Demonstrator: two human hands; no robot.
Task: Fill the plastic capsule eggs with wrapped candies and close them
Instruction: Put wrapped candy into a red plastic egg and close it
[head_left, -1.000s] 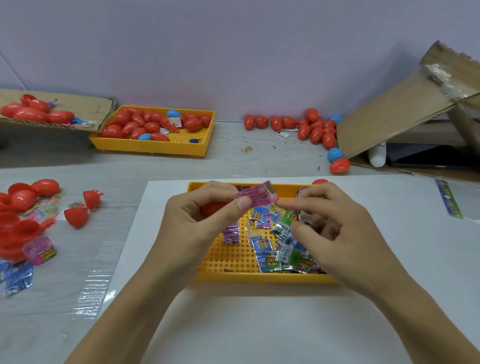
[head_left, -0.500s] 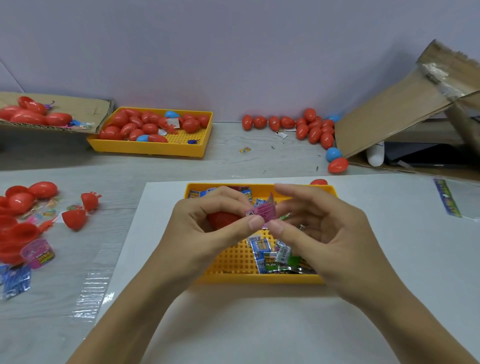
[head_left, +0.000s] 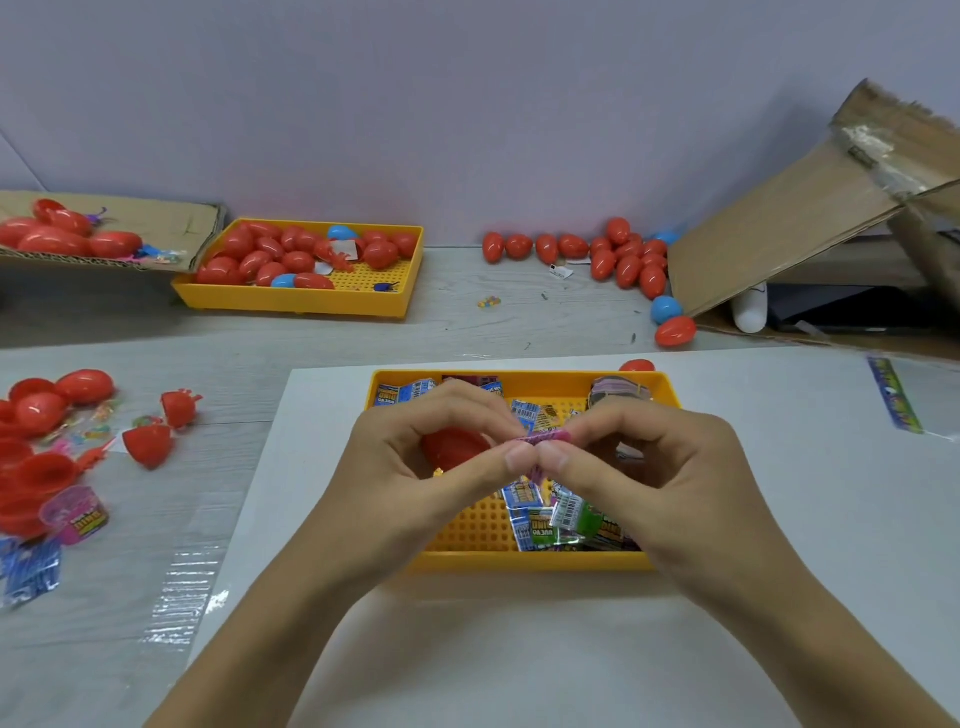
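Note:
Both hands meet above the near yellow tray (head_left: 535, 561), which holds several wrapped candies (head_left: 545, 519). My left hand (head_left: 415, 467) and my right hand (head_left: 649, 467) pinch a pink wrapped candy (head_left: 543, 440) between thumbs and forefingers, folded small. A red capsule egg half (head_left: 454, 447) sits in my left palm, partly hidden by the fingers. A banded bundle of wrappers (head_left: 618, 395) lies in the tray's far right corner.
The tray stands on a white sheet (head_left: 519, 649). Open red egg halves (head_left: 41, 457) and loose candies lie at the left. A far yellow tray (head_left: 311, 301) holds closed eggs. More red and blue eggs (head_left: 623, 260) sit by a tipped cardboard box (head_left: 805, 218).
My right hand came over to the pink candy that the left hand held up. Both hands drew together and the candy went from flat to folded between the fingertips.

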